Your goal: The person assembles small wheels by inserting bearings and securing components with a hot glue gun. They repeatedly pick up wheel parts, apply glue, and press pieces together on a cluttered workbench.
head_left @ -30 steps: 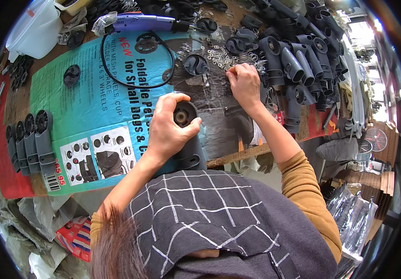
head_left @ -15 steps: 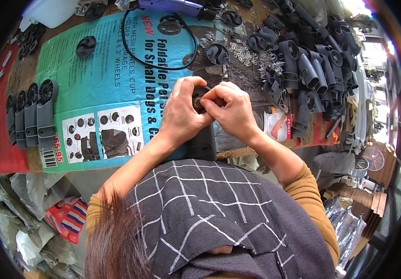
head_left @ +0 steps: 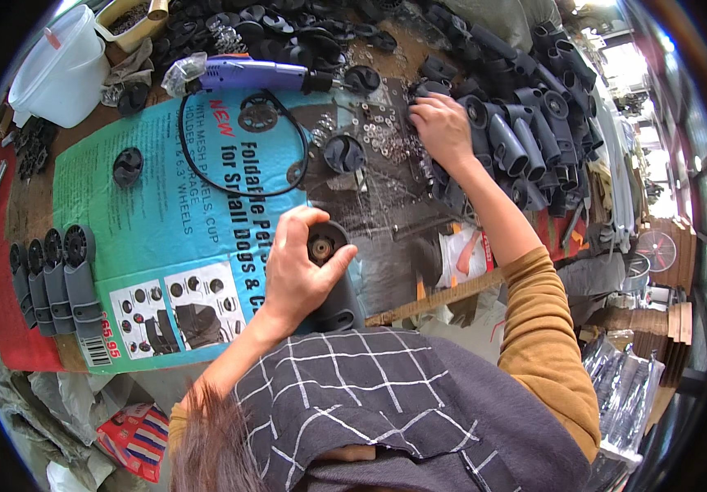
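Note:
My left hand is closed around the top end of a dark grey plastic wheel housing at the table's near edge. Between thumb and fingers shows its round socket, with a small brass-coloured piece at the centre. My right hand reaches far over the table, fingers curled down among black round caps beside the heap. What lies under its fingertips is hidden. Several small washers are spread left of that hand. A black cap with a curved ridge lies between the two hands.
A purple power tool with a looped black cable lies at the back, beside a white bucket. Several similar housings stand in a row at left. Grey housings are heaped at right. Printed cardboard covers the table.
My right hand has left the socket and moved up and right to the caps by the heap. My left hand still holds the housing. The view has shifted, showing more of the table's back.

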`<state>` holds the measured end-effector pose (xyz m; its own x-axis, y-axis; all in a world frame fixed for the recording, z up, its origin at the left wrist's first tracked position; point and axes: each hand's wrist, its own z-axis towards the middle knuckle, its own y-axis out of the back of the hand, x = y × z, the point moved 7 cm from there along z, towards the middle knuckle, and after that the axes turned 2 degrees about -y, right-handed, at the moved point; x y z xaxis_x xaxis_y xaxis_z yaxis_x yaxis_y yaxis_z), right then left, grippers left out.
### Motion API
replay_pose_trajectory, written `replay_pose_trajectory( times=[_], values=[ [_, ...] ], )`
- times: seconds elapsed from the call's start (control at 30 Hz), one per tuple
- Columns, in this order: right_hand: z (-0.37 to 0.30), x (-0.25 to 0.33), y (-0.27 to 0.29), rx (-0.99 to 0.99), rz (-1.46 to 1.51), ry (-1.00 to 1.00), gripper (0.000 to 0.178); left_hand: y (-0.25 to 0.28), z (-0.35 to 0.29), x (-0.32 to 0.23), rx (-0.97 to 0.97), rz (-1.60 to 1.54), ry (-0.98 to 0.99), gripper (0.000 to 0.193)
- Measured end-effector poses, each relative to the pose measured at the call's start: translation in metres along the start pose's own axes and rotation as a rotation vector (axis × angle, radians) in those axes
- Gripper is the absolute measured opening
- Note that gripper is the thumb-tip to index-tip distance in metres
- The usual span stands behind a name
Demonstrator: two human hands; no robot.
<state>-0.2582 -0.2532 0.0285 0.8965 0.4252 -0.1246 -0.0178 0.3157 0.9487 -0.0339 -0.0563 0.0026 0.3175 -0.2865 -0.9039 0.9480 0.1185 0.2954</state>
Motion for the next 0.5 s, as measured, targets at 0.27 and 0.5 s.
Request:
replay_pose_trajectory(
  times=[0.27,0.5],
  values=[
    [0.056,-0.019,-0.022,-0.096,0.117,-0.15,0.011,-0.001,-0.001,0.002,0.016,-0.022,0.029,0.053],
    [0.129,0.004,-0.064,-0.052,0.173,-0.107,0.014,-0.001,-0.002,0.005,0.017,-0.034,0.076,0.053]
  ],
)
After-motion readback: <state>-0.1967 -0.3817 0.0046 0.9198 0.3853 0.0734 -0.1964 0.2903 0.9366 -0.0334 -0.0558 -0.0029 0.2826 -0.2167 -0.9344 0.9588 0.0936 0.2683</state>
